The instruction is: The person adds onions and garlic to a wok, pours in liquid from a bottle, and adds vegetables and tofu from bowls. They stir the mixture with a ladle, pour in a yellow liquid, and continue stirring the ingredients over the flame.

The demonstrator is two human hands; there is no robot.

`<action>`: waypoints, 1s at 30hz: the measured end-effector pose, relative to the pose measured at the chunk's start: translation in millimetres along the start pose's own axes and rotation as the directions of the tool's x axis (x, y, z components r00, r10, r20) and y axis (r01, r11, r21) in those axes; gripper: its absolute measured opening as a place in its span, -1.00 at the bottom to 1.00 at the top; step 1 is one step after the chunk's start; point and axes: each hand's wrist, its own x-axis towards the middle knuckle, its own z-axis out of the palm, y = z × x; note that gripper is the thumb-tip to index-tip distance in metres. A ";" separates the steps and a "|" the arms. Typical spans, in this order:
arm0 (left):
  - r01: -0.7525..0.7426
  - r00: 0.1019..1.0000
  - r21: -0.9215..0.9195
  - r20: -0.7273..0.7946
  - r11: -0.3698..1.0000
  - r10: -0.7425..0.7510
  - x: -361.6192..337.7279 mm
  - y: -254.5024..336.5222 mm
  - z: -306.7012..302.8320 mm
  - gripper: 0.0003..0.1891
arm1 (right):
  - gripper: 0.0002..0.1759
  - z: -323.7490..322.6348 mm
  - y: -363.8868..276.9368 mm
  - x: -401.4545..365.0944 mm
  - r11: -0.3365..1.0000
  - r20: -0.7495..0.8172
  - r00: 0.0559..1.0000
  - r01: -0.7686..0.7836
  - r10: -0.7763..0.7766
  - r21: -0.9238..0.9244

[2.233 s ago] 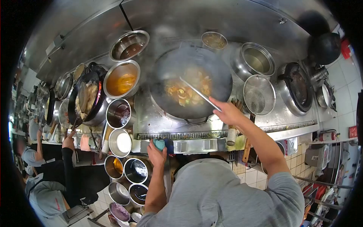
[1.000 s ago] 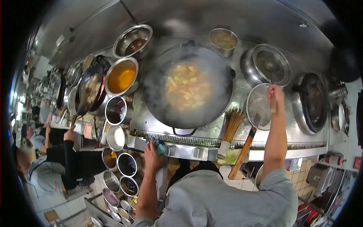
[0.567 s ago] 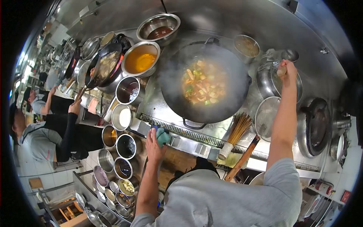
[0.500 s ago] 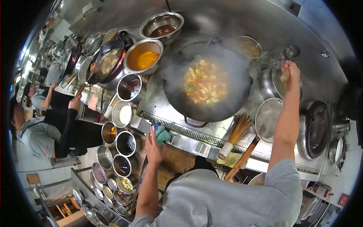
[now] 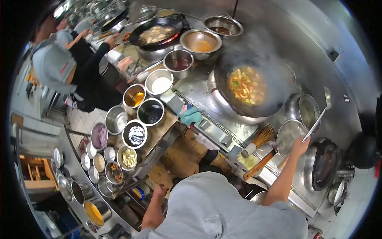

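Note:
My right hand (image 5: pixel 300 145) grips a long-handled ladle (image 5: pixel 315 122), its metal shaft slanting up and its bowl raised at the right. Below that hand are a round mesh strainer (image 5: pixel 290 137) with a wooden handle (image 5: pixel 259 164) and a bamboo wok brush (image 5: pixel 263 135). My left hand (image 5: pixel 160 191) hangs low beside the prep counter; its fingers are too small and partly hidden to read. Ahead, a large wok (image 5: pixel 223 104) holds steaming chopped food (image 5: pixel 247 85) in reddish sauce. A teal cloth (image 5: pixel 191 116) lies at the stove's front edge.
Several steel pots of sauces and seasonings, including a white one (image 5: pixel 160 84), stand to the left. Behind them is another wok (image 5: pixel 154 35) over flame. A co-worker (image 5: pixel 55 65) stands at the left. A lidded dark pan (image 5: pixel 324 163) sits at the right.
The view has turned left. My right hand has drawn back toward me with the ladle, its bowl still raised. My left hand has dropped from beside the teal cloth to lower down.

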 end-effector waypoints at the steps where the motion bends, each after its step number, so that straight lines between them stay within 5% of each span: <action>1: 0.007 1.000 -0.019 0.003 1.000 -0.007 -0.9 -22.5 9.0 -0.41 | -0.58 -23.6 -15.8 -18.5 0.962 0.195 0.968 -0.194 0.156 0.193; 3: 0.020 1.000 -0.048 0.024 0.999 -0.019 -9.1 -63.1 29.7 -0.38 | -0.67 -72.4 -67.0 -59.5 0.685 0.548 0.782 -0.574 0.296 0.449; 5: 0.052 0.999 -0.157 0.016 0.986 -0.050 -18.0 -83.0 35.3 -0.40 | -0.74 -111.1 -110.5 -101.6 0.225 0.801 0.554 -0.830 0.228 0.510; 8: 0.094 0.996 -0.346 0.039 0.934 -0.086 -26.0 -105.6 47.5 -0.43 | -0.72 -147.4 -124.2 -159.9 -0.121 0.911 0.249 -0.968 -0.329 0.221; 10: 0.081 0.997 -0.387 0.027 0.918 -0.077 -59.9 -109.5 30.6 -0.44 | -0.67 -171.1 -155.2 -201.6 -0.102 0.865 0.069 -0.995 -0.497 0.020; 12: -0.038 0.991 -0.396 -0.131 0.917 -0.016 -29.2 -162.3 92.4 -0.50 | -0.63 -186.5 -181.8 -244.3 -0.043 0.794 -0.066 -0.992 -0.604 -0.115; 13: -0.052 0.986 -0.356 -0.164 0.933 -0.007 -58.9 -150.3 73.9 -0.53 | -0.64 -190.8 -183.8 -261.2 -0.034 0.823 -0.122 -0.985 -0.555 -0.169; 14: -0.091 0.959 -0.359 -0.284 0.929 -0.016 -82.7 -145.7 67.9 -0.56 | -0.68 -189.6 -190.2 -275.2 0.058 0.771 -0.200 -0.976 -0.605 -0.208; 15: -0.094 0.982 -0.364 -0.189 0.927 0.025 -83.4 -152.4 67.5 -0.62 | -0.68 -195.0 -205.9 -289.8 0.160 0.723 -0.327 -0.943 -0.608 -0.292; 18: -0.131 0.880 -0.545 -0.448 0.828 -0.155 -120.5 -151.9 62.9 -0.71 | -0.70 -211.2 -265.2 -341.1 0.470 0.554 -0.656 -0.754 -0.512 -0.459; 21: -0.206 0.816 -0.755 -0.484 0.622 -0.317 -157.6 -149.1 45.2 -0.75 | -0.72 -220.6 -313.4 -383.5 0.722 0.384 -0.855 -0.506 -0.348 -0.473; 24: -0.282 0.649 -0.690 -0.649 0.666 -0.397 -211.2 -150.1 20.8 -0.77 | -0.68 -221.8 -367.0 -437.2 0.863 0.251 -0.953 -0.267 -0.170 -0.429; 28: -0.370 0.215 -0.604 -0.795 0.706 -0.568 -253.7 -171.6 24.9 -0.80 | -0.35 -262.9 -454.9 -533.1 0.950 0.218 -0.966 -0.189 -0.135 -0.249; 30: -0.315 0.180 -0.652 -0.755 0.690 -0.631 -268.5 -189.1 31.9 -0.80 | -0.22 -285.5 -484.2 -576.6 0.959 0.269 -0.928 -0.213 -0.259 0.189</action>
